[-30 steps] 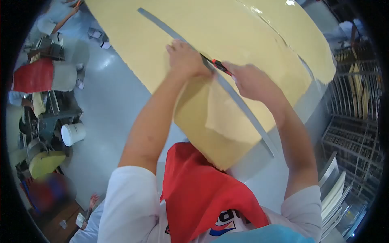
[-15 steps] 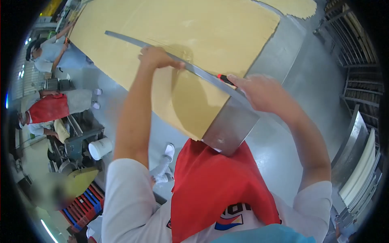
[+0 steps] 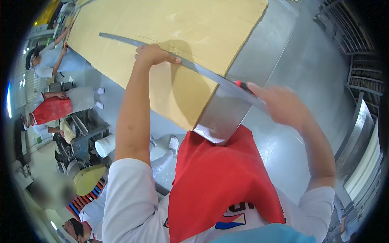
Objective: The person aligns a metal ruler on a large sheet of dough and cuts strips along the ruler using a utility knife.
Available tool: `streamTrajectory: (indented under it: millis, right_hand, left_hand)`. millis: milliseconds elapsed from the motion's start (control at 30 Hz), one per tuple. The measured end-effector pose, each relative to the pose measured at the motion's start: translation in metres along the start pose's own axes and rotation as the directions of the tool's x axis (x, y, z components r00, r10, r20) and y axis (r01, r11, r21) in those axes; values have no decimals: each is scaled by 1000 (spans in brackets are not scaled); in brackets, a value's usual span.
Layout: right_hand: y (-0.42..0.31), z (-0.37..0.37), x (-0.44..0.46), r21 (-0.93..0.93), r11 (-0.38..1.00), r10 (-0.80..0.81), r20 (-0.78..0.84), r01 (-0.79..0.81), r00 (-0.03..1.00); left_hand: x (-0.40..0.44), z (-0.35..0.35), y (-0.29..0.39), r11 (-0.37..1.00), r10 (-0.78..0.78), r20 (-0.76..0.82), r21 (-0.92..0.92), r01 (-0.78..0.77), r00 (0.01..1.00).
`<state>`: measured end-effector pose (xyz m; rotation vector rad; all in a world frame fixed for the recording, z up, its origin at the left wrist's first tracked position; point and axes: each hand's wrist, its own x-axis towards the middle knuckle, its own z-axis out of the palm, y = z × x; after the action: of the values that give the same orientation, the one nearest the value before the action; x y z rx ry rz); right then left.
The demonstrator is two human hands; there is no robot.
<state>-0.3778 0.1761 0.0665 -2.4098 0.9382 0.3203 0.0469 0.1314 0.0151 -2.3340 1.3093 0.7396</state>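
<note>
A large flat sheet of yellow dough (image 3: 121, 67) covers much of the metal table (image 3: 229, 109). Across it, at a slant, lies a long metal straightedge (image 3: 198, 69). My left hand (image 3: 153, 56) presses on the straightedge near its middle, thumb stretched along it, other fingers bent over the far side and partly hidden. My right hand (image 3: 283, 103) is closed around a red and black handled cutter (image 3: 244, 86). It is beyond the dough's right edge, close to the straightedge's near end. The cutter's blade cannot be made out.
Another person (image 3: 50, 60) reaches over the sheet's far left edge. A person in a red apron (image 3: 52, 109) stands at a machine on the left, with a white bucket (image 3: 104, 146) nearby. Racks (image 3: 364, 77) and metal trays (image 3: 356, 141) stand at the right.
My right hand with the cutter has moved right and slightly down along the straightedge, past the dough's edge. My left hand stays on the straightedge. The view has shifted slightly.
</note>
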Motion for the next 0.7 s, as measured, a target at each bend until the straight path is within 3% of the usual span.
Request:
streamTrajectory:
  millis: [133, 200, 267, 333, 400, 433, 500, 533, 600, 700]
  right_hand:
    - [24, 4, -66, 72, 992, 106, -21, -105, 994]
    - [42, 38, -88, 267, 962, 52, -409, 65, 911]
    - [41, 71, -97, 546, 801, 439, -256, -246, 861]
    - [56, 127, -96, 426, 891, 378, -497, -160, 781]
    - [67, 159, -94, 562, 771, 531, -308, -299, 790]
    - [65, 166, -92, 562, 783, 507, -328, -267, 797]
    - [62, 171, -92, 816, 538, 609, -203, -211, 767]
    - [64, 176, -93, 813, 548, 599, -216, -197, 771]
    - [63, 184, -93, 838, 545, 620, -393, -13, 679]
    - [61, 182, -102, 859, 512, 616, -370, 4, 695]
  left_hand:
    - [8, 6, -8, 998, -11, -23, 58, 13, 1000]
    - [-1, -7, -6, 996, 85, 84, 25, -87, 993]
    - [3, 16, -20, 983, 143, -175, 143, -118, 974]
    - [-9, 32, -26, 981, 184, -422, 138, -137, 888]
    - [-19, 30, -26, 989, 147, -363, 69, -131, 920]
    - [-12, 35, -39, 992, 127, -387, 71, -108, 913]
    - [3, 45, -61, 957, 241, -471, -33, -290, 848]
    - [-1, 35, -64, 959, 231, -485, -35, -283, 843]
    - [-7, 20, -75, 901, 326, -416, -134, -412, 849]
    - [-4, 17, -87, 877, 400, -481, -47, -479, 780]
